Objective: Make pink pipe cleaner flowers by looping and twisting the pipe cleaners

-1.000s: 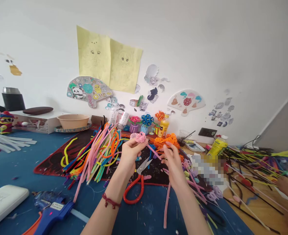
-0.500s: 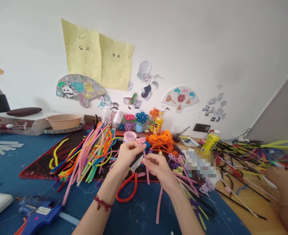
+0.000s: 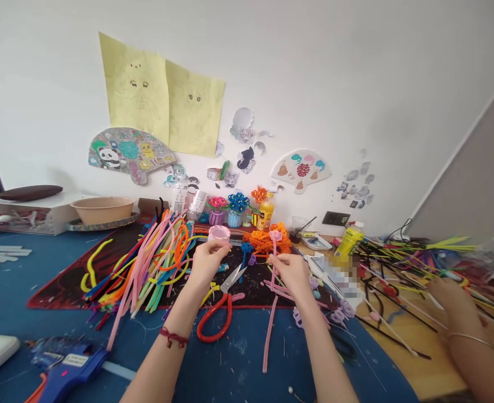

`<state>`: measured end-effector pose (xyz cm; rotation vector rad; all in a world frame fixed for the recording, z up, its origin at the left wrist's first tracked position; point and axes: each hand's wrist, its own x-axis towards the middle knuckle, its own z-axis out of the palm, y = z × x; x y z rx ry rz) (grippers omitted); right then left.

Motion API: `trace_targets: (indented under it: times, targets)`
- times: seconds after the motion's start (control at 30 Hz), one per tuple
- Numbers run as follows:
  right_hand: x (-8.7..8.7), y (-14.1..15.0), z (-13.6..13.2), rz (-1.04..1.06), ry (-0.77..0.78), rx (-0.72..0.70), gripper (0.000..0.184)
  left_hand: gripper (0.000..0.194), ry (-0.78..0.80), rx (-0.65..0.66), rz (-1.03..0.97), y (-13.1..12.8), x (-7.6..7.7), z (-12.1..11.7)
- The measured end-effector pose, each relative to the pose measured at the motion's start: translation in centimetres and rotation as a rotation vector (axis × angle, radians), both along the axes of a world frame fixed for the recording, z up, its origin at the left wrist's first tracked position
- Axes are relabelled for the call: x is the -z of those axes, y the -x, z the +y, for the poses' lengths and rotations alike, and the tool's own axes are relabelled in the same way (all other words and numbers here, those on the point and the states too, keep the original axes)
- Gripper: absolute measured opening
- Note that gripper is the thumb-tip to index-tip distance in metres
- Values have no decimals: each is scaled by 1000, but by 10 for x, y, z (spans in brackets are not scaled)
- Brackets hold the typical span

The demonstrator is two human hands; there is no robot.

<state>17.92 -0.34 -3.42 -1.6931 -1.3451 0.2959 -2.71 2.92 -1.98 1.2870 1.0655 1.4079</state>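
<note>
My right hand (image 3: 291, 274) pinches the stem of a pink pipe-cleaner flower (image 3: 275, 235), which stands upright above the fingers. My left hand (image 3: 210, 260) is closed, thumb and fingertips together, just in front of a pink pipe-cleaner pot (image 3: 219, 232); what it pinches, if anything, is too small to make out. Between and below my hands lie red-handled scissors (image 3: 216, 324), blades parted and pointing away from me. A loose pink pipe cleaner (image 3: 270, 336) lies beside them. Behind are a small blue pipe-cleaner piece (image 3: 246, 249) and orange pipe-cleaner pieces (image 3: 257, 242).
Many coloured pipe cleaners (image 3: 146, 257) are piled at left, with a blue glue gun (image 3: 68, 372) nearer me. Finished flower pots (image 3: 234, 217) and a juice bottle (image 3: 266, 212) line the wall. A yellow bottle (image 3: 348, 240) stands right, near another person's hand (image 3: 446, 294).
My hands have moved apart. The pink flower has gone rightward and upright in my right hand, away from my left, exposing the scissors. The view has shifted slightly; the other person's hand moved left.
</note>
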Motion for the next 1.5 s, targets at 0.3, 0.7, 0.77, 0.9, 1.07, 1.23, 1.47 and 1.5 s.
trace_targets:
  times: [0.3, 0.7, 0.77, 0.9, 1.07, 1.23, 1.47, 1.5]
  targets:
    - [-17, -22, -8, -166, 149, -111, 30, 16, 1, 58, 95, 0, 0, -1]
    - [-1, -95, -72, -465, 364, -113, 22, 26, -5, 116, 209, -5, 1, -1]
    - [1, -97, -72, -484, 353, -77, 22, 26, -5, 124, 229, -6, 2, 0]
    - [-6, -98, -71, -516, 312, 25, 21, 28, -13, 125, 267, -7, 4, 1]
    - [-20, -104, -66, -560, 208, 156, 27, 31, -19, 117, 292, -7, 5, 1]
    - [-17, -106, -50, -538, 236, 137, 31, 32, -9, 123, 296, -8, 5, 1]
    - [7, -94, -42, -534, 295, 15, 25, 26, -20, 120, 296, -9, 4, 0]
    - [7, -94, -44, -537, 292, 19, 24, 26, -32, 118, 296, -10, 3, -1]
